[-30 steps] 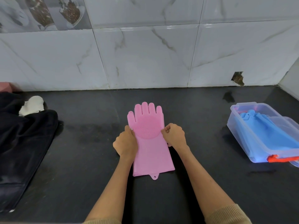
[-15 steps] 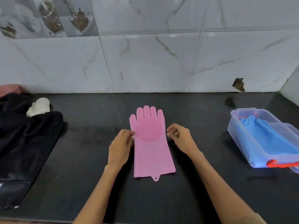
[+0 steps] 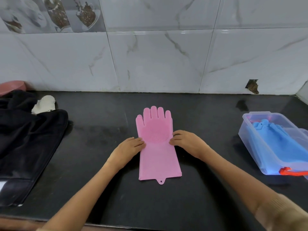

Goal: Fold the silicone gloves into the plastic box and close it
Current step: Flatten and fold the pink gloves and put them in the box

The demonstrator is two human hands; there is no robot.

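Pink silicone glove (image 3: 158,147): flat at frame centre on the black counter (image 3: 100,180), long axis vertical, fingers toward the top of the frame, cuff toward me. My left hand (image 3: 127,147) and right hand (image 3: 188,141): fingertips resting on its two side edges, fingers fairly straight. Plastic box (image 3: 250,147): right edge, uncovered, blue glove (image 3: 283,144) inside. Black cloth (image 3: 25,147): left.

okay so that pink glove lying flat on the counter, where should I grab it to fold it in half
Probably the cuff end. The pink glove lies flat, palm pad up, fingers toward the wall, its straight cuff edge nearest you. Come from your side, pinch both cuff corners, and lift them over toward the fingers. The left hand and right hand now rest at its mid edges.
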